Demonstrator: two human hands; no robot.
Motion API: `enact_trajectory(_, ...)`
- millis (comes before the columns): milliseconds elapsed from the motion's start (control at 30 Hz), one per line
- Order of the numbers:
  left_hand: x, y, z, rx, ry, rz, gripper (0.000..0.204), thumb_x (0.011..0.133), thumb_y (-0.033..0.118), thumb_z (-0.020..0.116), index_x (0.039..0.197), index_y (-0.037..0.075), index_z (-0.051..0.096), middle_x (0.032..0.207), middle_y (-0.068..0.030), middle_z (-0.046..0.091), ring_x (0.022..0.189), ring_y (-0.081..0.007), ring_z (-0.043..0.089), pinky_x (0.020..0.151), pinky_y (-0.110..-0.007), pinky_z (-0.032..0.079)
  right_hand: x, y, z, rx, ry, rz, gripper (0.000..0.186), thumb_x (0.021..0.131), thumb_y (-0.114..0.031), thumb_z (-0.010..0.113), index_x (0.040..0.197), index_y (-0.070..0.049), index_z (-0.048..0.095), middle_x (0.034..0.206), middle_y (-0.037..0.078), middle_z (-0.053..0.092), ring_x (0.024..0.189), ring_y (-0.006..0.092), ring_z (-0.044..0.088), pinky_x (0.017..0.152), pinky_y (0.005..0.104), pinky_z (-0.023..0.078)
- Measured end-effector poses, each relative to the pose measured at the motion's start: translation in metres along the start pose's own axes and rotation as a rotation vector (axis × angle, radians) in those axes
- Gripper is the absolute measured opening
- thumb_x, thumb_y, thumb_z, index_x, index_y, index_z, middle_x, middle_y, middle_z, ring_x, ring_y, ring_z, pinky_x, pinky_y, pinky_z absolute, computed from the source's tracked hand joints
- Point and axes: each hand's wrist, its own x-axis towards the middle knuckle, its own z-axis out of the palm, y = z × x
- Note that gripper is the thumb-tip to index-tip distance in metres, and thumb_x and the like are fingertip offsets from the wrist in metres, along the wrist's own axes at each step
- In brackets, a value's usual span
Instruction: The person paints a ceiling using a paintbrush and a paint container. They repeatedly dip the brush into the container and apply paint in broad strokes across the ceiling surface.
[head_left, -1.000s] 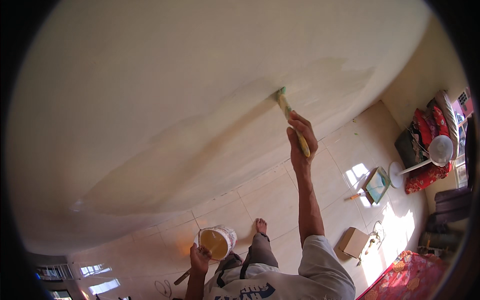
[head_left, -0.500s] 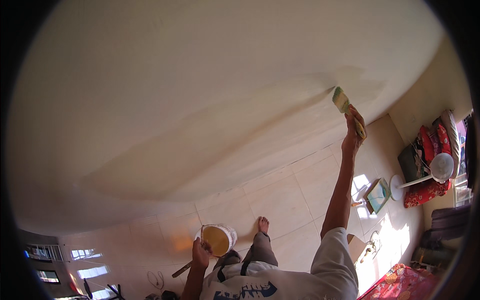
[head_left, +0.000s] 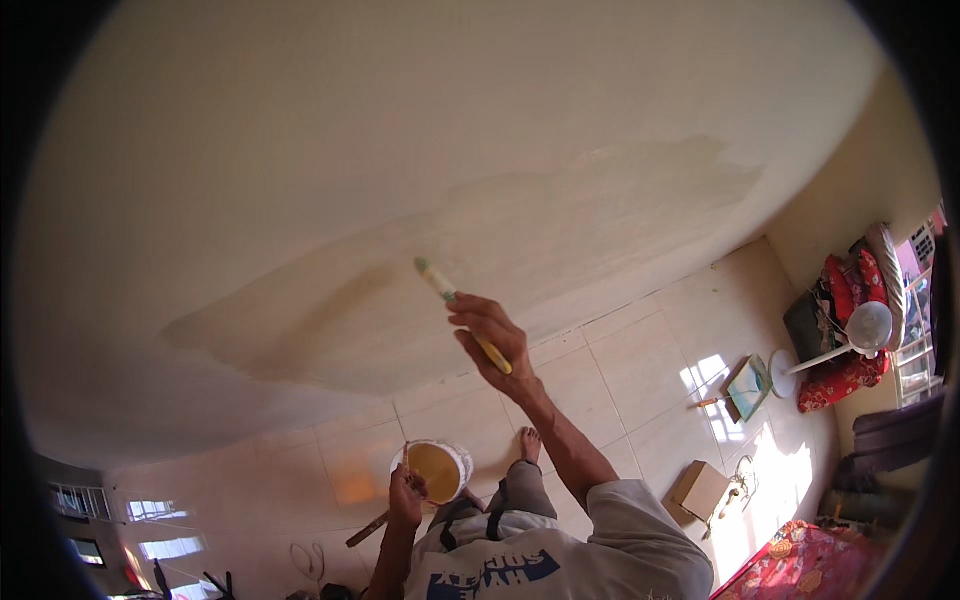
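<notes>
My right hand (head_left: 500,338) is closed round the yellow handle of a paintbrush (head_left: 437,279). Greenish bristles point up and left, at or close to the wall (head_left: 300,130); contact cannot be made out. Across the wall runs a long darker, damp-looking patch (head_left: 590,195), with the brush over its middle. Low in front of me, my left hand (head_left: 405,497) grips the near-left rim of a white bucket (head_left: 466,466) holding yellowish-tan liquid (head_left: 437,468). A flat brown stick (head_left: 367,530) sticks out below that hand; whether the fingers hold it too is hidden.
Pale tiles (head_left: 560,400) cover the floor, with my bare foot (head_left: 530,441) by the bucket. To the right are a cardboard box (head_left: 700,490), a shallow green-edged tray (head_left: 748,388), a white stand fan (head_left: 868,328) and red patterned cushions (head_left: 845,380). Red floral fabric (head_left: 810,560) lies at lower right.
My right hand has swept the paintbrush left and a little down, from the patch's right end to its middle. My left hand still holds the bucket in about the same place.
</notes>
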Motion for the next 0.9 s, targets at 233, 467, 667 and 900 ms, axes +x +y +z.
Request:
enact_trajectory(233, -0.018, 0.016, 0.011, 0.147, 0.032, 0.057, 0.041, 0.104, 0.05, 0.045, 0.1, 0.011, 0.052, 0.072, -0.0047, 0.056, 0.058, -0.0168, 0.051, 0.057, -0.033, 0.043, -0.073, -0.071, 0.054, 0.555, 0.135, 0.7, 0.02, 0.096, -0.01, 0.067, 0.113, 0.001, 0.067, 0.131, 0.014, 0.063, 0.118, 0.0263, 0.064, 0.102, 0.0367, 0.053)
enact_trajectory(467, -0.027, 0.017, -0.005, 0.054, -0.02, 0.067, 0.048, 0.094, 0.057, 0.062, 0.098, 0.01, 0.056, 0.071, -0.0033, 0.059, 0.055, -0.0127, 0.053, 0.051, -0.027, 0.043, -0.259, -0.024, 0.041, 1.224, 0.575, 1.393, 0.044, 0.104, -0.037, 0.045, 0.12, 0.002, 0.06, 0.122, 0.02, 0.062, 0.114, 0.0349, 0.063, 0.107, 0.0505, 0.049)
enact_trajectory(667, -0.025, 0.013, -0.007, 0.065, -0.035, 0.076, 0.049, 0.093, 0.058, 0.063, 0.1, 0.01, 0.059, 0.071, -0.0024, 0.061, 0.053, -0.0107, 0.053, 0.051, -0.025, 0.045, -0.301, -0.062, 0.05, 1.063, 0.713, 1.604, 0.053, 0.105, -0.045, 0.04, 0.124, 0.001, 0.058, 0.124, 0.024, 0.061, 0.115, 0.0391, 0.061, 0.107, 0.0569, 0.046)
enact_trajectory(900, -0.04, 0.025, 0.006, -0.009, 0.019, 0.12, 0.043, 0.095, 0.055, 0.064, 0.093, 0.013, 0.057, 0.067, -0.003, 0.062, 0.049, -0.0102, 0.053, 0.045, -0.023, 0.041, -0.292, -0.069, 0.045, 0.812, 0.257, 1.405, 0.054, 0.101, -0.052, 0.047, 0.117, -0.002, 0.061, 0.114, 0.02, 0.068, 0.107, 0.034, 0.067, 0.098, 0.0525, 0.052)
